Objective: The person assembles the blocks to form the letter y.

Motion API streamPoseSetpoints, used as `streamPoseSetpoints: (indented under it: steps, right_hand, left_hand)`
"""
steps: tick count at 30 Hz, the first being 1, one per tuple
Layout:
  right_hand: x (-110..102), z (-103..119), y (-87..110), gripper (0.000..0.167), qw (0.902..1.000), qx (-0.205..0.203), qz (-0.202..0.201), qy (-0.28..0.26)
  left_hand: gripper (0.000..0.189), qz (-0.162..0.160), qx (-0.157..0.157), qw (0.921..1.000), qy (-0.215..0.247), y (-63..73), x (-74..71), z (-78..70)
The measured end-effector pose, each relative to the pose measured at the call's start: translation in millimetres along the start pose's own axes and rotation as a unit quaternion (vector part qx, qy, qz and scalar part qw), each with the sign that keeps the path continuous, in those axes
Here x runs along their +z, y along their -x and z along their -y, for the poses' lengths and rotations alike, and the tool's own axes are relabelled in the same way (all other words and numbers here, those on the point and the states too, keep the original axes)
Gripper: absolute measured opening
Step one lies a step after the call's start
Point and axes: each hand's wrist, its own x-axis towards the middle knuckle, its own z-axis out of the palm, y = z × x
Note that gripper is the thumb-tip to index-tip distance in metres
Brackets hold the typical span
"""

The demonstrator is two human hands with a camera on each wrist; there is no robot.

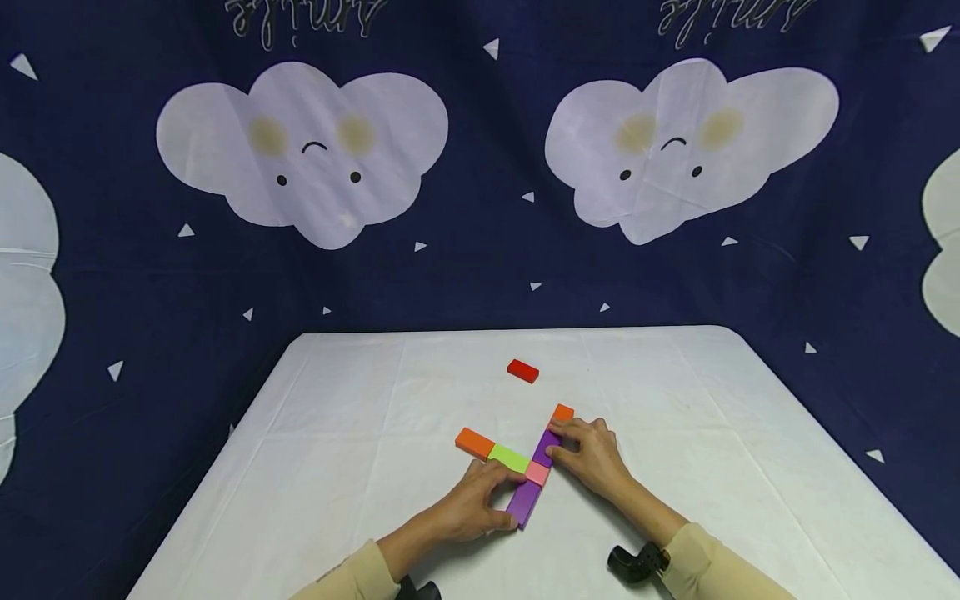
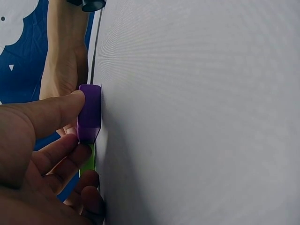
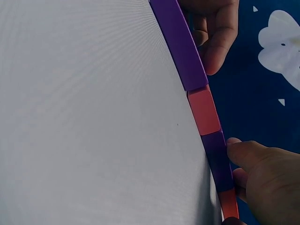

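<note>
A row of blocks lies on the white table: an orange block (image 1: 562, 412), a purple block (image 1: 545, 450), a pink block (image 1: 536, 473) and a nearer purple block (image 1: 523, 503). From the pink one a branch runs to the left, a green block (image 1: 508, 457) then another orange block (image 1: 475, 443). My left hand (image 1: 474, 506) grips the nearer purple block, thumb against its near end. With thumb on the farther purple block and forefinger by the far orange one, my right hand (image 1: 592, 457) holds that part of the row.
Farther back on the table (image 1: 360, 383), a red block (image 1: 522, 371) lies apart from the joined shape. Behind the table hangs a dark blue cloth (image 1: 495, 250) with cloud prints. A black device (image 1: 636, 564) is at the right wrist.
</note>
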Motion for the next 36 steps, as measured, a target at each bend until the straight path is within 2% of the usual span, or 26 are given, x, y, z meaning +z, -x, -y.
streamPoseSetpoints:
  steps: [7, 14, 18, 22, 28, 36]
  right_hand:
    - [-0.3, 0.0, 0.2, 0.037, 1.0000, 0.003, 0.001, -0.005]
    - [-0.1, 0.6, -0.7, 0.038, 0.9999, 0.006, 0.008, -0.007]
    - [-0.6, 0.5, -0.9, 0.038, 0.9999, 0.009, 0.007, -0.006]
    - [0.0, -0.5, -0.3, 0.037, 0.9999, 0.009, 0.006, -0.006]
    - [0.8, -3.1, -0.2, 0.037, 0.9999, 0.012, 0.004, -0.005]
    - [-0.1, -0.9, -1.2, 0.038, 0.9997, 0.017, 0.013, -0.006]
  left_hand:
    - [0.052, -0.002, 0.001, 1.0000, -0.003, 0.3, -0.5, -0.8]
    - [0.051, -0.021, 0.029, 0.9993, -0.001, 1.2, -6.0, -2.4]
    - [0.048, -0.032, 0.034, 0.9988, 0.016, -3.6, -13.6, -3.8]
    - [0.047, -0.047, 0.034, 0.9981, 0.024, -13.9, -24.1, -8.3]
    - [0.042, -0.086, 0.023, 0.9957, 0.025, -37.5, -38.5, -19.4]
    - [0.041, -0.104, 0.001, 0.9944, 0.021, -71.4, -46.2, -25.6]
